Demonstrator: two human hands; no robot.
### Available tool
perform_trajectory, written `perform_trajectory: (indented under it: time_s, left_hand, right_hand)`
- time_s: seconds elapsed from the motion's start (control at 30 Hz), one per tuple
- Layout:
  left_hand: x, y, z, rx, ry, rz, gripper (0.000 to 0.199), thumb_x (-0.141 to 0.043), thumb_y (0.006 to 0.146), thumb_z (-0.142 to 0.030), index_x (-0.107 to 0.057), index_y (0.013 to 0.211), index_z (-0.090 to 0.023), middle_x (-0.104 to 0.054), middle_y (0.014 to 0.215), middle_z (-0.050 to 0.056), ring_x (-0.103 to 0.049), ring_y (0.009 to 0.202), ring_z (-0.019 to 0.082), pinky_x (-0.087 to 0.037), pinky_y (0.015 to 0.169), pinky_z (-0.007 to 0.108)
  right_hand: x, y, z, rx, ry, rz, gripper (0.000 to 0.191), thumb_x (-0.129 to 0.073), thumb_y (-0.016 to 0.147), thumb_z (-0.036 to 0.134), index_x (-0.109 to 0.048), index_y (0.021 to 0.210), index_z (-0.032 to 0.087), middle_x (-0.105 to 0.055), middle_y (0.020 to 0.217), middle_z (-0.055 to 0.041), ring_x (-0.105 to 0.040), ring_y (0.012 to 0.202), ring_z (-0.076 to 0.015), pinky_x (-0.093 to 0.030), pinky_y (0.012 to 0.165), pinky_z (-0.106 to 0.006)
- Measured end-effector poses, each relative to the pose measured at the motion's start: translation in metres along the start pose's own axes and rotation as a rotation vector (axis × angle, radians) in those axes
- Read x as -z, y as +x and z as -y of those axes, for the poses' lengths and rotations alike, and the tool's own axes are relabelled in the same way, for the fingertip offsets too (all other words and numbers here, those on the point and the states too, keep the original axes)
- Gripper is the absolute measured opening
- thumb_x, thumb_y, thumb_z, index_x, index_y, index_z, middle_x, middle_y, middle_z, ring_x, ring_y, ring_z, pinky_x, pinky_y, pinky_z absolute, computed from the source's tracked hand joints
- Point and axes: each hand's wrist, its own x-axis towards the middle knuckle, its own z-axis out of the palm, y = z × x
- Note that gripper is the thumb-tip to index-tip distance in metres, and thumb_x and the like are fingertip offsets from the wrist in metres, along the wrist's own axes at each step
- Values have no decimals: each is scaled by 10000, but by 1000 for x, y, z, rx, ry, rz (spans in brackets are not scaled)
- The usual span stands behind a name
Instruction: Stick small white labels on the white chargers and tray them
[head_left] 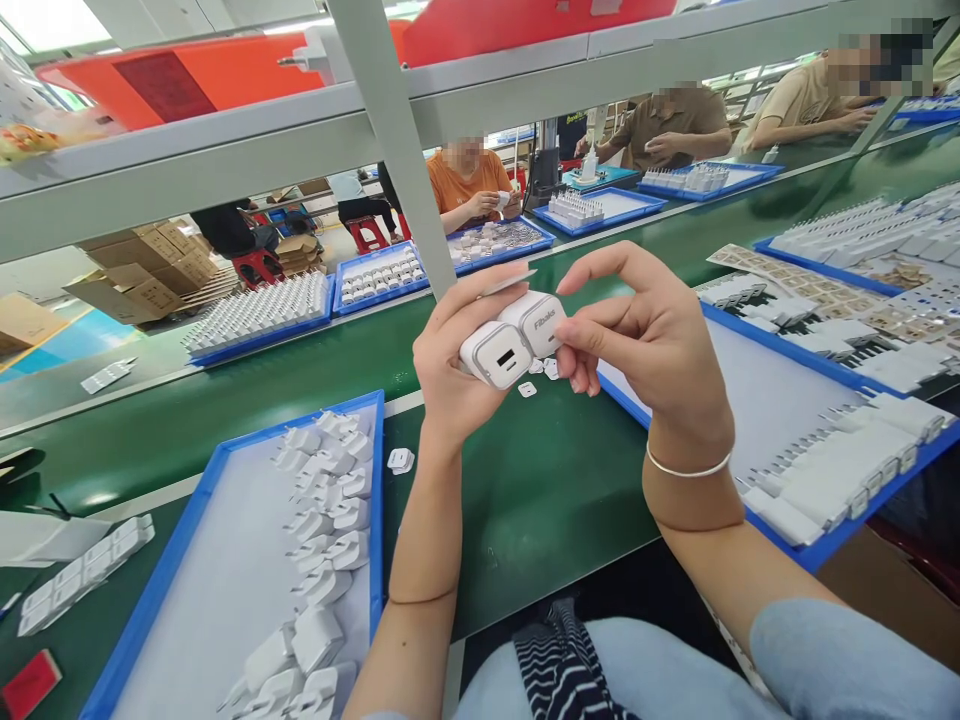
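Note:
My left hand (450, 350) is closed around two white chargers side by side. The nearer charger (499, 355) shows a dark wide port and a smaller slot on its end face. Grey lettering marks the end of the other charger (541, 325). Between my left fingers, a thin flat pale piece (510, 283) sticks out above them. My right hand (637, 330) has its thumb and index finger at the lettered end, the thumb touching its edge. Small white face plates (528, 390) lie on the green bench below; a small stack of plates (401, 460) sits left of my forearm.
A blue-rimmed tray (217, 470) with jumbled chargers stands at left. Another tray (806, 555) with rows of chargers is at right, beside label sheets (795, 290). A metal shelf post (397, 140) rises ahead. Across the bench, several people work at trays.

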Motion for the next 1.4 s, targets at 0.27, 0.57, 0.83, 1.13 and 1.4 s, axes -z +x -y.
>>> perform_trajectory:
  time_s: [0.27,0.57,0.83,1.13,1.4]
  left_hand:
    - [-7,-3,0,91,-55,-33,372,-853,752,-282,-750,1105,-223,-734,1190,61,-709,1081,229,-595,968,392]
    - [-4,-11,7,441,-382,19,462,-918,640,-398,-771,1053,-255,-711,1226,48,-685,1141,285,-601,962,442]
    - [-6,-8,13,847,-840,108,669,-903,525,-562,-712,1076,-233,-738,903,33,-726,686,220,-614,597,332]
    - [-6,-8,13,892,-858,93,658,-887,626,-421,-674,1216,-222,-769,1013,56,-764,845,253,-650,683,307]
    - [-4,-9,14,790,-712,121,502,-901,640,-322,-755,1108,-214,-740,1134,61,-734,917,242,-658,817,367]
  right_hand:
    - [-2,4,-6,5,-143,-105,296,-804,833,312,-539,939,233,-457,384,139,-326,300,-63,-261,341,-240]
    - [-3,21,-22,64,92,-30,308,-601,952,538,-567,924,233,-542,464,79,-462,357,-93,-365,386,-241]
    - [18,33,-35,3,41,121,314,-829,789,433,-640,867,194,-535,486,75,-460,389,-81,-372,380,-218]
    - [11,37,-48,230,-139,-31,165,-658,929,241,-604,787,177,-616,647,33,-588,537,-92,-502,529,-221]
    - [19,37,-43,255,-332,15,116,-591,953,239,-609,854,181,-621,709,21,-577,573,-95,-504,568,-232]
